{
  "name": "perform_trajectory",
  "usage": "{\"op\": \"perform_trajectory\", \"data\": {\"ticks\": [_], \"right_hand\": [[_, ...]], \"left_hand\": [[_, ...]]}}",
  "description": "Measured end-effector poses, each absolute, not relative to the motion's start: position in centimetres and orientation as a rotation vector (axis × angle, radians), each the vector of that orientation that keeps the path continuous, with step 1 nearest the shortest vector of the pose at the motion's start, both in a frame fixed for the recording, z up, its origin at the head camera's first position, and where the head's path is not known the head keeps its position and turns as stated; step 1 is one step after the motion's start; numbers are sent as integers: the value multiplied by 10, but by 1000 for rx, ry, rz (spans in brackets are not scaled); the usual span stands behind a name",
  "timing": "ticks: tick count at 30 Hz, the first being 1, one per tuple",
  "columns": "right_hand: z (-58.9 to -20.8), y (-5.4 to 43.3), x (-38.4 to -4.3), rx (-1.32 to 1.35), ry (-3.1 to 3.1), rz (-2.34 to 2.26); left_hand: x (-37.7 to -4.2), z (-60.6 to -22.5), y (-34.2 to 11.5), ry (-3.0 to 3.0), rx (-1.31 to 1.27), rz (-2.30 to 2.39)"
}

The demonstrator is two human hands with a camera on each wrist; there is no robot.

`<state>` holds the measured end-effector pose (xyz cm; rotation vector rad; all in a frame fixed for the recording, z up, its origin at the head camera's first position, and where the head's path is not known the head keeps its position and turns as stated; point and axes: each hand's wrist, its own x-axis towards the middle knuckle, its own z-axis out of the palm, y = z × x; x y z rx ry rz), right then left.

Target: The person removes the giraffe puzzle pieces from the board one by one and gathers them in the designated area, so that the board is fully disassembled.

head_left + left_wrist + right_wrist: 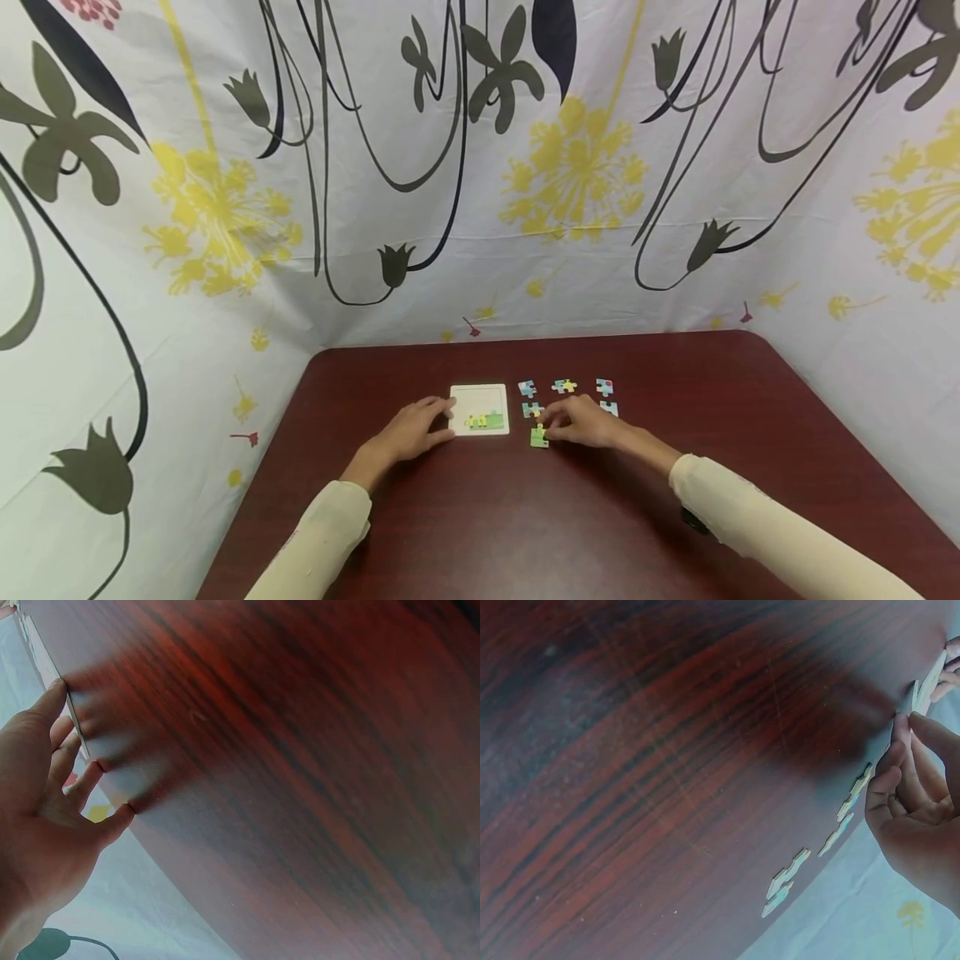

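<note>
A white square puzzle tray lies on the table, with green and yellow puzzle pieces fitted along its lower edge. My left hand touches the tray's left side, thumb and fingers spread along the rim. To the right of the tray, my right hand pinches a green puzzle piece between thumb and index finger. Its other fingers curl inward in the right wrist view. Past that hand lie loose blue puzzle pieces, among them one with yellow; the hand partly hides some of them.
The dark red wooden table carries everything. More loose pieces lie at the right, one with a red spot and one below it. A patterned white cloth hangs behind the table and along its sides.
</note>
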<state>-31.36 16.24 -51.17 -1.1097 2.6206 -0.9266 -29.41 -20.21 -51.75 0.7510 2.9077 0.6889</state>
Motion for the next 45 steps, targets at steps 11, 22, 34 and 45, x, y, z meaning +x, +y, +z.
{"op": "perform_trajectory", "data": {"ticks": [11,22,34,45], "right_hand": [[-515,161,-314,-1071,2611,-935],[-507,150,-321,-1135,2620,-971],[-506,115,-332,-1218,2578,-1003],[-509,78,-347,-1201,2596,-957]], "left_hand": [[-294,-520,-204,2902,760,708],[-298,-520,-205,2910,758,678],[-297,-519,-204,2901,774,692],[-298,-522,-206,2892,797,689]]}}
